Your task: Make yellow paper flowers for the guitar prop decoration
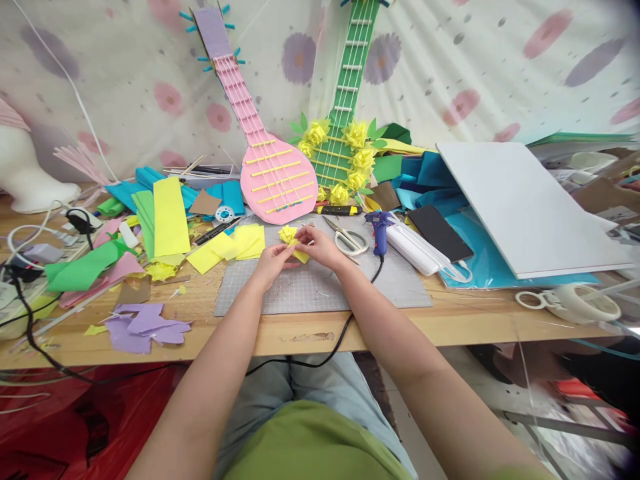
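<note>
My left hand [273, 263] and my right hand [316, 245] meet over the grey cutting mat [245, 293]. Between them they pinch a small piece of yellow paper [301, 256], partly hidden by the fingers. Just beyond the fingertips shows a ruffled yellow paper flower [287, 233]; whether it joins the held piece I cannot tell. Cut yellow paper pieces [250, 241] lie left of my hands. To the right are scissors [351, 241] and a blue hot glue gun [380, 232], its black cord running down past my right forearm.
A pink paper-covered lute [279, 183] and a green one [333, 157] with yellow flowers lean at the back. Coloured paper strips [171, 217] and purple scraps [147, 327] clutter the left. A white board [520, 207] and white tape dispenser [575, 303] occupy the right.
</note>
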The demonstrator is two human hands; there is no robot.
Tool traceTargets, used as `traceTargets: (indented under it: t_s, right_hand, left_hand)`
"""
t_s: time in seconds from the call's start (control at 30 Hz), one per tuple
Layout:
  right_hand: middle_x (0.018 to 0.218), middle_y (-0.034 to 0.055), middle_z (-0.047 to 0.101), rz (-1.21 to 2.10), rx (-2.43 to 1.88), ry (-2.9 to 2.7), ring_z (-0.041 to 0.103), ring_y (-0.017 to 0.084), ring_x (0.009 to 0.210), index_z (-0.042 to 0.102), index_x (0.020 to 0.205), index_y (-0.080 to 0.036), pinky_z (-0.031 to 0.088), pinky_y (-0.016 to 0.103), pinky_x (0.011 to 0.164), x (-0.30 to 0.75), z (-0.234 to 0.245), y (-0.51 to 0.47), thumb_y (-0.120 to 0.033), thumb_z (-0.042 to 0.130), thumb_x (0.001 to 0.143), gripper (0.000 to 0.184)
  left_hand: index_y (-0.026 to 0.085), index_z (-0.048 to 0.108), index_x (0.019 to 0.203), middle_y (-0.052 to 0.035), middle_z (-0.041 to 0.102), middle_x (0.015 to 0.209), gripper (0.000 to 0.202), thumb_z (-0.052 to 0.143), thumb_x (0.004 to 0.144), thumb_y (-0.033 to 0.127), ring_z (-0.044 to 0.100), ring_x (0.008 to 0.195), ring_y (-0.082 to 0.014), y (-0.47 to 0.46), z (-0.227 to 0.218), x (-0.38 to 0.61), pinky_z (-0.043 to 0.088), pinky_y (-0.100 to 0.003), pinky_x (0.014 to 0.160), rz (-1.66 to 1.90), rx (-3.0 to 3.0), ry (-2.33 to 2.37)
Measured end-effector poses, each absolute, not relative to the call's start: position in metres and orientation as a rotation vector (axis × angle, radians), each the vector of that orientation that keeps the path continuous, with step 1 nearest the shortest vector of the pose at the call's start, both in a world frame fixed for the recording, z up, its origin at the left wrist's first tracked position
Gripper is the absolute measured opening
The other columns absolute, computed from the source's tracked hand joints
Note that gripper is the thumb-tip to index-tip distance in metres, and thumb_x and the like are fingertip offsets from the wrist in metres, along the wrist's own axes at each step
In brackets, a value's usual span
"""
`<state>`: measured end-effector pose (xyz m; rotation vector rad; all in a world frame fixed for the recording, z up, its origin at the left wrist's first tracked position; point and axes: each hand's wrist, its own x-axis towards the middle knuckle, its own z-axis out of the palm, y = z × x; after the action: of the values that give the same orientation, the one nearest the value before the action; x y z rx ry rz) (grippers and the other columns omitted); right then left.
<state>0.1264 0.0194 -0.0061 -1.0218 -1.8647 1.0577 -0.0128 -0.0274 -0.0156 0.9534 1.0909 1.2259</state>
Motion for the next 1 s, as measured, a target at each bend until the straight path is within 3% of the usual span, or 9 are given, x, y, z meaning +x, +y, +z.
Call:
traceTargets:
  t_s: [0.47, 0.67, 0.8, 1.0]
  right_hand:
    - [0.074, -0.0004, 0.057, 0.883, -1.081, -2.039, 0.054, 0.012, 0.069, 0.055, 0.086, -0.016, 0.043, 0.028, 0.067, 0.131, 0.003, 0.013, -0.024, 0.059, 0.070, 0.019]
    - [0.092, 0.0040, 0.061, 0.897, -1.057, -1.936, 0.057, 0.013, 0.077, 0.052, 0.090, -0.017, 0.046, 0.029, 0.071, 0.129, -0.003, 0.015, -0.026, 0.063, 0.067, 0.027]
    - [0.079, -0.0004, 0.060, 1.090, -1.129, -1.758, 0.056, 0.011, 0.066, 0.050, 0.091, -0.018, 0.048, 0.029, 0.067, 0.123, -0.010, 0.019, -0.023, 0.065, 0.064, 0.031]
    - [0.071, -0.0041, 0.058, 1.248, -1.082, -1.539, 0.058, 0.010, 0.064, 0.047, 0.090, -0.020, 0.049, 0.029, 0.068, 0.124, -0.010, 0.022, -0.019, 0.066, 0.062, 0.034]
  left_hand:
    - [0.011, 0.069, 0.072, -0.0067, 0.066, 0.073, 0.019, 0.071, 0.065, 0.028, 0.062, 0.068, -0.0144, -0.027, -0.017, -0.010, 0.055, -0.028, 0.061, 1.243, 0.951, 1.122]
    - [0.013, 0.069, 0.073, -0.0042, 0.065, 0.072, 0.015, 0.070, 0.065, 0.026, 0.061, 0.071, -0.0161, -0.024, -0.018, -0.010, 0.053, -0.030, 0.061, 1.335, 0.901, 1.191]
    - [0.015, 0.070, 0.073, -0.0039, 0.064, 0.079, 0.018, 0.070, 0.062, 0.030, 0.058, 0.075, -0.0161, -0.022, -0.023, -0.012, 0.051, -0.027, 0.059, 1.451, 0.966, 1.227]
    - [0.015, 0.069, 0.068, -0.0044, 0.061, 0.087, 0.018, 0.072, 0.059, 0.030, 0.054, 0.068, -0.0119, -0.022, -0.020, -0.012, 0.050, -0.025, 0.054, 1.520, 0.915, 1.238]
